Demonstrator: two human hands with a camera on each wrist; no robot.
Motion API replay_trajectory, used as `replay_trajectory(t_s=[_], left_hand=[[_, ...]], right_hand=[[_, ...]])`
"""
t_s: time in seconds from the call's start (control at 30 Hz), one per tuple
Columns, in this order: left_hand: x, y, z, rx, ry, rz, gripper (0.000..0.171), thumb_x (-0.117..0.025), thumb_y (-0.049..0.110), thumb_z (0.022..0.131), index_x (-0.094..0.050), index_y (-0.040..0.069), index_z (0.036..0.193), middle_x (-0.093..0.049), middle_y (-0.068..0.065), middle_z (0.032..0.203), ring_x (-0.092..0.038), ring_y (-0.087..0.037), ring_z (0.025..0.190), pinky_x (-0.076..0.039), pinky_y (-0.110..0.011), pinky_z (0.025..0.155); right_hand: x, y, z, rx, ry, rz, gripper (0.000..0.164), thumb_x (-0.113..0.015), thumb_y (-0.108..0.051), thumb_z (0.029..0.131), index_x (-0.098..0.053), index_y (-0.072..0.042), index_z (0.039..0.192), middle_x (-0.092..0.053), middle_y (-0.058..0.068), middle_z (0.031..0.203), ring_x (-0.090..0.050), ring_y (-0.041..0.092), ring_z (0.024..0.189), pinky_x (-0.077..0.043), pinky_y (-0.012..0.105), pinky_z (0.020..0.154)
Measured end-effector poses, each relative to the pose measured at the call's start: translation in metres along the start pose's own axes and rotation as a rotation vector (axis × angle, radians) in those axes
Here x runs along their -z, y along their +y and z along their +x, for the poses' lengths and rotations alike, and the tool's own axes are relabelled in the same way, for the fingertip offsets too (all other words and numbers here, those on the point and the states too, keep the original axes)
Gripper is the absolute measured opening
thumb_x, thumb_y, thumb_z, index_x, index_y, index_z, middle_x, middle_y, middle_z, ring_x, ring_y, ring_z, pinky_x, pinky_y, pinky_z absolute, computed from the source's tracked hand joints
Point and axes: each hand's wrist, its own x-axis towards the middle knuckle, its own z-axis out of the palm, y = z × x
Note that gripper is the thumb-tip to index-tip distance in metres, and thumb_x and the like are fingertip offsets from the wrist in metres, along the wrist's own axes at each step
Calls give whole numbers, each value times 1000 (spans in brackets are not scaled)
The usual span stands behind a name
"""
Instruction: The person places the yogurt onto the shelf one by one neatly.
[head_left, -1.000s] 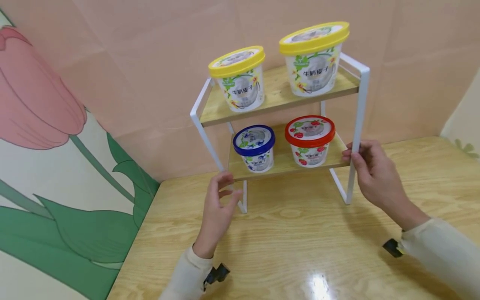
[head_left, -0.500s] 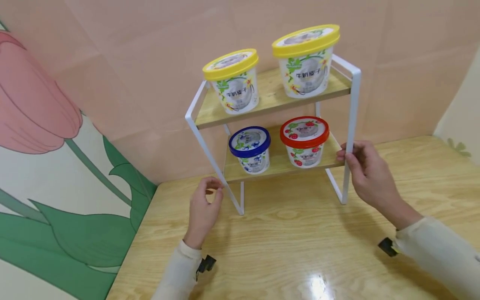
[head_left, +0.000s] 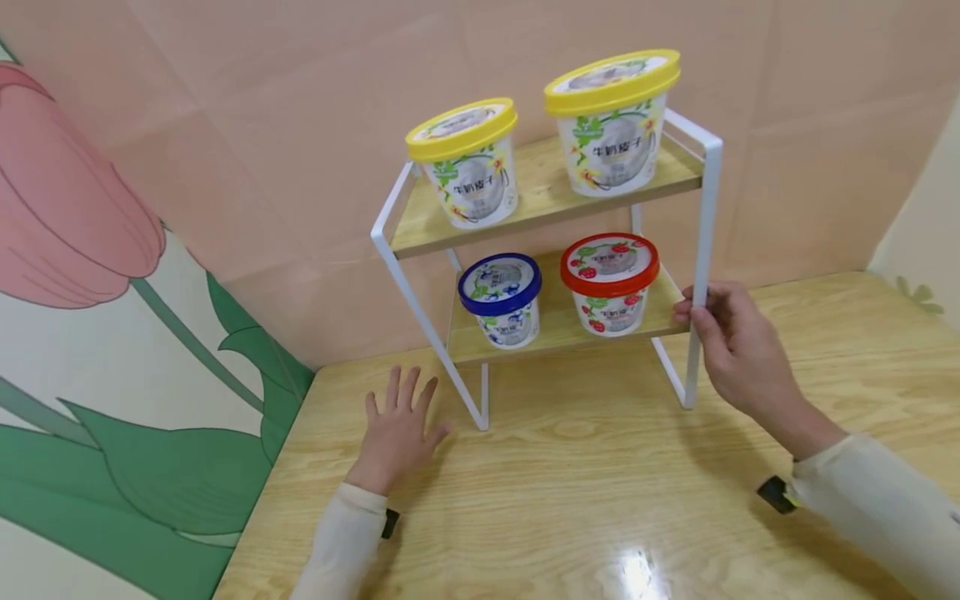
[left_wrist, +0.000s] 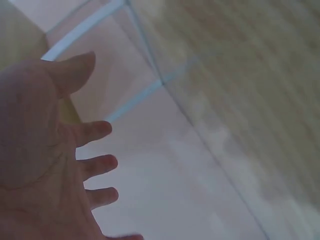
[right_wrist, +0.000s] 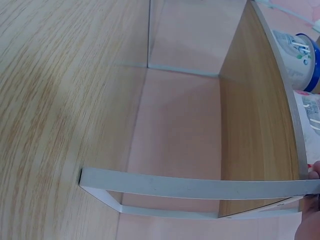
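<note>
A two-tier shelf with a white metal frame and wooden boards [head_left: 551, 179] stands on the table. My right hand [head_left: 742, 350] grips its right front leg at the lower board; in the right wrist view only a bit of that hand [right_wrist: 311, 220] shows at the edge. My left hand [head_left: 396, 437] is spread with straight fingers, just left of the shelf's left leg [head_left: 442, 350], holding nothing. On the upper board stand two tubs with yellow lids, a left one [head_left: 468, 167] and a right one [head_left: 615, 125]. Below are a blue-lidded tub [head_left: 502, 296] and a red-lidded tub [head_left: 611, 283].
The shelf stands on a wood-grain table [head_left: 570, 500] near a pink wall covering [head_left: 315, 167]. At the left is a panel with a painted tulip [head_left: 67, 200] and green leaves, beside the table's left edge.
My left hand has let go of the shelf's left leg, moved left and down, and spread its fingers. The shelf shifted slightly left in view, then stayed still. My right hand keeps its grip.
</note>
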Motion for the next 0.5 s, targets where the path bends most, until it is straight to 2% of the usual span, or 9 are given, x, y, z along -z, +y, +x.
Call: replay_trajectory(t_s=[0.23,0.37,0.5], left_hand=[[-11,-3,-1,25,-28,4,79,-48,64,96,-24,23,159,-9,-13,168,-2,-41,155,-18,-85,103],[-16,-4,-1,37,-48,-32,82,-47,66,95,-20,23,160,-6,-13,169,-2,-42,155,-16,-86,102],[-17,-4,-1,37,-64,-65,82,-46,66,96,-19,22,160,-5,-12,169,-1,-42,155,-15,-86,103]], right_hand=[[0,-1,-1,0,-6,-7,21,-46,5,101,-49,11,121,-59,-19,101,-61,-9,92,-49,3,83],[6,-6,2,-33,-56,-14,20,-48,3,101,-50,8,121,-60,-20,100,-62,-10,91,-48,2,83],[14,-9,3,-66,-112,-22,25,-53,1,100,-51,4,124,-61,-17,104,-60,-8,96,-44,0,87]])
